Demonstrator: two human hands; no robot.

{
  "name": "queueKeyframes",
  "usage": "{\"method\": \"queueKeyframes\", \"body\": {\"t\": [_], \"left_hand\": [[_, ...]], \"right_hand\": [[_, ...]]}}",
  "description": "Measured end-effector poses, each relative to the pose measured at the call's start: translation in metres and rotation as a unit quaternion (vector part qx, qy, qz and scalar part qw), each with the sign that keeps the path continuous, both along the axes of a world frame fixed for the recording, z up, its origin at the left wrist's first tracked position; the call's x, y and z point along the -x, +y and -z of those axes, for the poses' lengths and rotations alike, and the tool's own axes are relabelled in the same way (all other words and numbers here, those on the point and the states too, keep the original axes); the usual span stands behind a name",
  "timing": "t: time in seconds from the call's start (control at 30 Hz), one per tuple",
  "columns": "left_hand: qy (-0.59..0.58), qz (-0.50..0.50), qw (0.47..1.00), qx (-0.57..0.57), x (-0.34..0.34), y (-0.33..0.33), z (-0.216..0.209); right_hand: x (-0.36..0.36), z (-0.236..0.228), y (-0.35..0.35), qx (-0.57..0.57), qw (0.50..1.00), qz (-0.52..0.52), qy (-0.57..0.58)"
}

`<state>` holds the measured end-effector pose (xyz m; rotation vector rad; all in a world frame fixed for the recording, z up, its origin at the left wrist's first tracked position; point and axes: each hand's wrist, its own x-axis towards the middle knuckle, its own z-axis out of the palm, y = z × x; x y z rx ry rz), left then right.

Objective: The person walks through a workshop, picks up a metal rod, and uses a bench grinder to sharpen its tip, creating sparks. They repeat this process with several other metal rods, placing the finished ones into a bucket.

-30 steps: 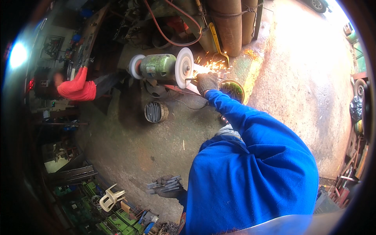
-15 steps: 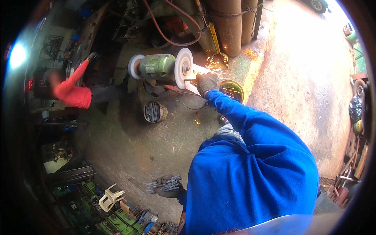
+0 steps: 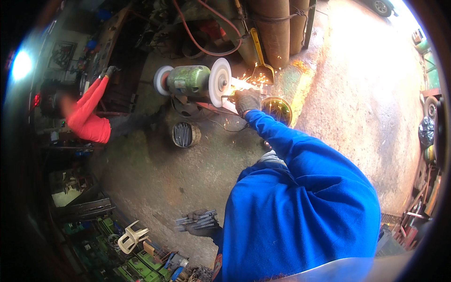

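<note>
My gloved right hand (image 3: pixel 247 100) is closed around a short steel rebar piece (image 3: pixel 228 97). The rebar's end meets the face of the white grinding wheel (image 3: pixel 218 75) on a green bench grinder (image 3: pixel 190 79), and orange sparks (image 3: pixel 246 82) fly off beyond the glove. Low on the left, my gloved left hand (image 3: pixel 206 230) is wrapped around a bundle of several ribbed rebar pieces (image 3: pixel 199 219). A round container (image 3: pixel 290 112) stands just beside my right hand, partly hidden by my sleeve.
A bucket (image 3: pixel 197 136) of short rods stands on the floor below the grinder, near a loose cable (image 3: pixel 221 126). Behind are a yellow-handled shovel (image 3: pixel 257 44), tall cylinders (image 3: pixel 270 28) and a hose (image 3: pixel 188 28). A co-worker in red (image 3: pixel 89 113) is at the left, above a white plastic chair (image 3: pixel 129 238).
The sparks have changed shape and spread. My right hand stays at the wheel with barely any shift. The co-worker's arms have moved, and both now reach forward together.
</note>
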<state>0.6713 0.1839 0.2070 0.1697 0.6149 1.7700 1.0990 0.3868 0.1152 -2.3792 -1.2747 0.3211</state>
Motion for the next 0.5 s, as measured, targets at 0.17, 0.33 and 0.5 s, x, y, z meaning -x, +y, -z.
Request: {"method": "queueKeyframes", "body": {"t": [0.17,0.33,0.5], "left_hand": [[-0.006,-0.017,1.000,-0.012,-0.009,0.002,-0.004],[0.060,0.013,0.998,-0.008,-0.019,0.001,-0.013],[0.029,0.006,0.999,-0.034,-0.027,0.007,-0.017]], "right_hand": [[0.000,-0.011,-0.003,0.006,1.000,0.004,0.020],[-0.001,0.001,-0.001,0.000,0.999,0.026,0.038],[-0.003,0.015,-0.017,-0.053,0.965,0.081,0.242]]}}
